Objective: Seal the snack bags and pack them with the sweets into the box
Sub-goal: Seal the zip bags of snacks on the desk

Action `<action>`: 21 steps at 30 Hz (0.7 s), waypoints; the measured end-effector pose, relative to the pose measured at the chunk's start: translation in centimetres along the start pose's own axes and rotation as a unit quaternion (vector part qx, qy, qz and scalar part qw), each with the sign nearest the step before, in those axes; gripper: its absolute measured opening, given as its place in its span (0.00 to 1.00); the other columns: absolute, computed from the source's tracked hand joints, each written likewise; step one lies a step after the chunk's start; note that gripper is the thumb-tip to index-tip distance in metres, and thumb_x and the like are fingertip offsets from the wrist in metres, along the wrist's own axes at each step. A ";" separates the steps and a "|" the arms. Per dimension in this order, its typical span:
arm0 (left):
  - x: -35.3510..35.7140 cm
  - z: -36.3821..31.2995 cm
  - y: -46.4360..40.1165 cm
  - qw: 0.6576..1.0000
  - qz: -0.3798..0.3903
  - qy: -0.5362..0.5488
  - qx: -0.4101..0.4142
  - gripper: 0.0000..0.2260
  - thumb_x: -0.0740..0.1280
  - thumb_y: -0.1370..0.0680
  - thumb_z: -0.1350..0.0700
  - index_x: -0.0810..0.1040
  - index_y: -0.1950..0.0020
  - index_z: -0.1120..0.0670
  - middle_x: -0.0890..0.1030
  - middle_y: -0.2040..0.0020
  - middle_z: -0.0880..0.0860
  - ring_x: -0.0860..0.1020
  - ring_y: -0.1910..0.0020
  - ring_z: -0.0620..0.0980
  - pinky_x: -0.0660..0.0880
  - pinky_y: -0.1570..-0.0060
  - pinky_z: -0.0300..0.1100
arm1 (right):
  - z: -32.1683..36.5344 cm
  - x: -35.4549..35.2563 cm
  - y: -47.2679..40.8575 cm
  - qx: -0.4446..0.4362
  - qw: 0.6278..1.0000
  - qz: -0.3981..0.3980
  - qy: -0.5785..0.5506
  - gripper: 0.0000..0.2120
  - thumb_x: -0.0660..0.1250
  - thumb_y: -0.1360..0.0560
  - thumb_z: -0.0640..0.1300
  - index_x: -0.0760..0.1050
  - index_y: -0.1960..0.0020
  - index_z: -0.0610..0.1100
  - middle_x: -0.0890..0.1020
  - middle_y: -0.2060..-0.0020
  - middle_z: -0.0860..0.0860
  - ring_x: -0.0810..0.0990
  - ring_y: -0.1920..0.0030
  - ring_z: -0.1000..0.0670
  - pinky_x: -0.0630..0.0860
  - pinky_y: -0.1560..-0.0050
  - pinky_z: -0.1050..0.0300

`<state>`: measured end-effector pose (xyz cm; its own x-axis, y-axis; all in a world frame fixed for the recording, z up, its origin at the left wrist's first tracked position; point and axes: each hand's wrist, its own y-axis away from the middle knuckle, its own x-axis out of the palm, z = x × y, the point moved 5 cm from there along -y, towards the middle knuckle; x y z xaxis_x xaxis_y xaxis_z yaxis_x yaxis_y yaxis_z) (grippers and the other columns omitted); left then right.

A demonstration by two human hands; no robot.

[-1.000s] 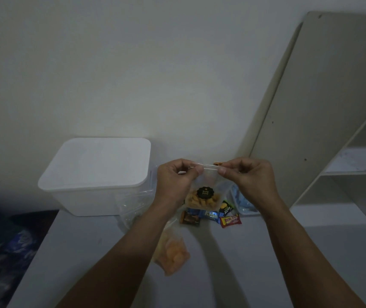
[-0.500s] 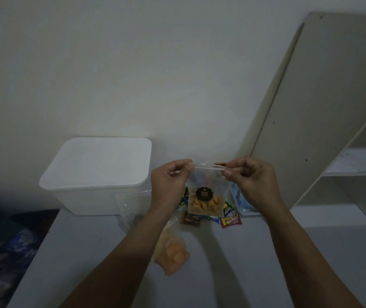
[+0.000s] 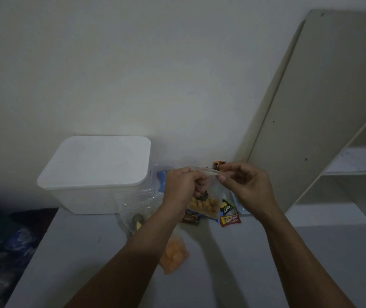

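Observation:
A small clear snack bag (image 3: 208,204) with yellow snacks and a black round label hangs above the table. My left hand (image 3: 183,187) pinches its top strip at the left, and my right hand (image 3: 245,187) pinches the same strip at the right. The white plastic box (image 3: 95,174) stands to the left with its lid on. Wrapped sweets lie under the bag: a red one (image 3: 230,219), a black one (image 3: 226,207) and a brown one (image 3: 191,218). A bag of orange snacks (image 3: 174,255) lies nearer me, partly under my left forearm.
A crumpled clear bag (image 3: 136,207) lies by the box's right corner. The grey table (image 3: 222,274) ends at the left, with dark cloth (image 3: 2,252) below. A beige shelf unit (image 3: 333,121) leans at the right. A brown wrapper (image 3: 219,163) sits by the wall.
My hands have moved closer together along the top strip, and the bag has swung so my left hand covers part of the label.

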<state>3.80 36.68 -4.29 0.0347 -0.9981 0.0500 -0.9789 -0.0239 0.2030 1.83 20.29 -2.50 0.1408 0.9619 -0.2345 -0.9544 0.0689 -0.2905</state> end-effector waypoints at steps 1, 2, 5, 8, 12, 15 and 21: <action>0.0 0.0 0.1 1.000 0.000 0.004 0.004 0.08 0.64 0.23 0.63 0.80 0.59 0.64 0.78 0.69 0.55 0.74 0.74 0.48 0.71 0.74 0.38 | -0.1 0.2 0.1 0.007 1.000 0.015 -0.012 0.09 0.74 0.30 0.36 0.82 0.51 0.46 0.86 0.60 0.48 0.85 0.57 0.48 0.82 0.55 0.55; 0.1 0.0 0.2 1.000 0.000 0.007 0.006 0.08 0.64 0.23 0.64 0.80 0.58 0.65 0.78 0.69 0.55 0.74 0.74 0.47 0.70 0.74 0.37 | -0.2 0.5 0.1 0.015 0.999 0.024 -0.016 0.08 0.73 0.29 0.36 0.83 0.52 0.45 0.86 0.60 0.48 0.85 0.57 0.49 0.81 0.56 0.57; 0.2 0.5 0.4 1.000 0.006 -0.007 0.012 0.08 0.63 0.24 0.64 0.81 0.55 0.67 0.79 0.68 0.55 0.74 0.73 0.47 0.70 0.74 0.36 | -0.6 1.0 0.1 0.031 0.999 0.029 0.007 0.09 0.70 0.27 0.34 0.83 0.59 0.47 0.85 0.67 0.52 0.84 0.63 0.53 0.79 0.61 0.63; -0.1 1.4 0.3 1.000 0.002 -0.016 0.000 0.09 0.63 0.25 0.64 0.81 0.58 0.66 0.79 0.68 0.57 0.76 0.70 0.51 0.72 0.71 0.37 | -1.1 1.2 0.0 0.058 0.998 0.034 0.001 0.10 0.69 0.27 0.34 0.83 0.61 0.46 0.84 0.69 0.51 0.83 0.63 0.52 0.79 0.61 0.63; -1.8 3.2 -0.5 0.994 -0.087 0.012 -0.058 0.08 0.63 0.27 0.63 0.80 0.62 0.64 0.79 0.69 0.56 0.76 0.71 0.50 0.72 0.72 0.39 | -1.7 1.5 0.3 0.080 0.996 0.042 -0.004 0.10 0.68 0.27 0.33 0.83 0.63 0.44 0.84 0.70 0.51 0.82 0.64 0.55 0.79 0.62 0.64; -3.2 4.2 -0.8 0.992 -0.118 -0.021 -0.024 0.06 0.63 0.24 0.62 0.78 0.57 0.57 0.80 0.59 0.56 0.77 0.63 0.50 0.73 0.64 0.41 | -2.1 1.0 0.4 0.098 0.994 0.048 -0.025 0.09 0.67 0.27 0.31 0.82 0.63 0.40 0.83 0.70 0.47 0.82 0.67 0.53 0.79 0.64 0.64; -3.4 7.1 1.2 0.993 0.052 -0.110 0.001 0.05 0.67 0.26 0.67 0.82 0.56 0.58 0.82 0.58 0.54 0.80 0.59 0.47 0.79 0.63 0.37 | -4.6 1.1 1.2 0.168 0.980 0.104 -0.030 0.09 0.65 0.25 0.33 0.81 0.61 0.38 0.82 0.68 0.47 0.81 0.68 0.55 0.76 0.66 0.64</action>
<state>1.08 39.60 -11.20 -0.1108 -0.9833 -0.1446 -0.9753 0.0795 0.2062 2.03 20.25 -7.36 -0.0723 0.9775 -0.1980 -0.9950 -0.0569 0.0822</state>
